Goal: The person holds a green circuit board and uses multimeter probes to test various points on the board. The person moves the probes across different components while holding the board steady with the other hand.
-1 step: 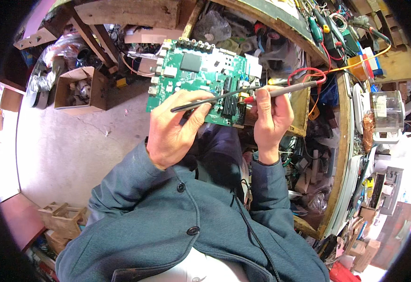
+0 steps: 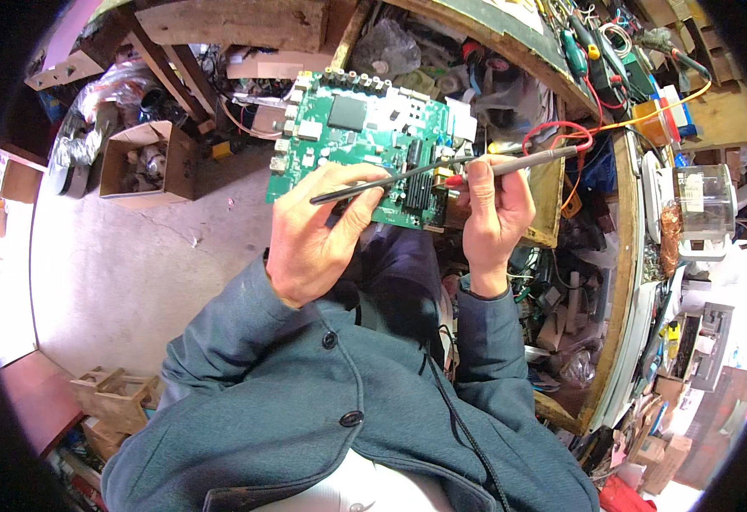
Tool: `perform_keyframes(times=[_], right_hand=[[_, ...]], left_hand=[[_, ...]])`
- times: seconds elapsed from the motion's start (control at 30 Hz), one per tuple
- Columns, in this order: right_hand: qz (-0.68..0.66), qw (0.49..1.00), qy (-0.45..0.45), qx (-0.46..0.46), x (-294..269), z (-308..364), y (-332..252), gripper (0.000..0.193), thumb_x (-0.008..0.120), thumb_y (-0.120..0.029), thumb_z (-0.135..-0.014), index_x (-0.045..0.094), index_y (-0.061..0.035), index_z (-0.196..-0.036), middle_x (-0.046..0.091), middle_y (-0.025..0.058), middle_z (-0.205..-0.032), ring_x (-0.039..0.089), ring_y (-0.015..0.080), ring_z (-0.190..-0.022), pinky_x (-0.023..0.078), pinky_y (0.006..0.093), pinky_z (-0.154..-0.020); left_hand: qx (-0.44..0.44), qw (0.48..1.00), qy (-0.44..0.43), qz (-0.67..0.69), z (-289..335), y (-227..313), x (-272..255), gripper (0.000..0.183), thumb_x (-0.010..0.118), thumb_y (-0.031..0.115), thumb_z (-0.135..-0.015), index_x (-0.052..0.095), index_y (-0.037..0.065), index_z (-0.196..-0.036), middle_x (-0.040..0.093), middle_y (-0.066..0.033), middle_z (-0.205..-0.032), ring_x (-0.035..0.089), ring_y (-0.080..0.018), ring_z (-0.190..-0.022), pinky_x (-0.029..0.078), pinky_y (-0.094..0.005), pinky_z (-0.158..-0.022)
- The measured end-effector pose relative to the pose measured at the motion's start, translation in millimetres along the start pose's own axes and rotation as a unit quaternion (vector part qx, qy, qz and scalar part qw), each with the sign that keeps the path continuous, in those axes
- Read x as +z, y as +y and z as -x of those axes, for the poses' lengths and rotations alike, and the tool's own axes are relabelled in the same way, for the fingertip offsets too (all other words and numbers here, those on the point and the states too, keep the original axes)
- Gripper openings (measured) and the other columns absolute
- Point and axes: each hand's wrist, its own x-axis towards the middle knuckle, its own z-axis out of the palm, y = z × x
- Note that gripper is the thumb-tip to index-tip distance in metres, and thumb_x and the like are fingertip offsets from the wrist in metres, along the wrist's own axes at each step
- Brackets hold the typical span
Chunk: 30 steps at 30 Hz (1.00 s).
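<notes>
A green circuit board (image 2: 365, 136) lies tilted above my lap, with a dark square chip, a row of round sockets along its far edge and a black finned heat sink. My left hand (image 2: 318, 226) is at the board's near left corner. Its thumb and forefinger close on a slim black tool (image 2: 352, 189), which slants across the board toward my right hand and gets thinner there. Between thumb and fingers, my right hand (image 2: 497, 213) grips a grey test probe (image 2: 531, 160) with a red collar. Its front end points left, close to the heat sink; whether it touches cannot be made out.
A red wire (image 2: 553, 128) loops behind the probe. At right, a wooden-edged bench (image 2: 617, 282) holds tools, cables and a clear plastic container (image 2: 705, 205). Loose parts crowd the space below it. An open cardboard box (image 2: 139, 162) stands on the floor at left.
My right hand has shifted very slightly to the right. The board, my left hand and the black tool look unmoved.
</notes>
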Motion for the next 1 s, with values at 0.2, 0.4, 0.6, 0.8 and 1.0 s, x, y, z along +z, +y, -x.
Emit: perform_keyframes(times=[0.2,0.4,0.6,0.8,1.0], right_hand=[[-0.055,0.998,0.008,0.022,-1,2,11,0.013,0.068,-0.013,-0.107,0.066,0.0,-0.109,0.068,0.0027,-0.089,0.059,0.0068,-0.066,0.047,0.0211,-0.061],[-0.062,0.998,0.007,0.023,2,5,10,0.013,0.069,-0.013,-0.106,0.067,-0.001,-0.108,0.067,0.0012,-0.089,0.058,0.0055,-0.068,0.046,0.0202,-0.061],[-0.072,0.997,0.011,0.024,4,7,10,0.012,0.07,-0.014,-0.106,0.067,-0.0016,-0.108,0.067,0.001,-0.09,0.058,0.0051,-0.069,0.046,0.0196,-0.061],[-0.009,1.0,0.01,0.004,8,8,0,0.012,0.071,-0.012,-0.105,0.066,-0.0003,-0.103,0.066,-0.0015,-0.08,0.052,0.0025,-0.065,0.039,0.0192,-0.057],[0.071,0.997,-0.007,-0.023,9,7,-3,0.012,0.073,-0.009,-0.102,0.068,0.0014,-0.099,0.069,0.0033,-0.079,0.059,0.0085,-0.067,0.046,0.0247,-0.06]], left_hand=[[0.011,1.0,-0.002,-0.018,-1,0,-1,0.017,0.074,0.004,-0.098,0.074,-0.001,-0.114,0.075,-0.0144,-0.102,0.071,-0.0258,-0.086,0.055,-0.0339,-0.078],[0.01,1.0,-0.002,-0.023,0,-2,0,0.016,0.074,0.005,-0.098,0.074,0.0,-0.114,0.076,-0.0141,-0.103,0.071,-0.0259,-0.087,0.055,-0.034,-0.078],[0.025,0.999,0.009,-0.028,2,-7,3,0.017,0.075,0.006,-0.097,0.076,0.001,-0.113,0.077,-0.0133,-0.104,0.071,-0.0277,-0.088,0.055,-0.0355,-0.079],[0.012,0.999,-0.001,-0.046,2,-7,5,0.016,0.076,0.008,-0.096,0.078,0.003,-0.111,0.078,-0.0122,-0.106,0.072,-0.0292,-0.089,0.054,-0.0366,-0.08],[0.014,0.999,-0.005,-0.04,-1,-6,5,0.012,0.076,0.008,-0.095,0.078,0.003,-0.105,0.079,-0.0113,-0.106,0.073,-0.0295,-0.092,0.054,-0.0374,-0.08]])
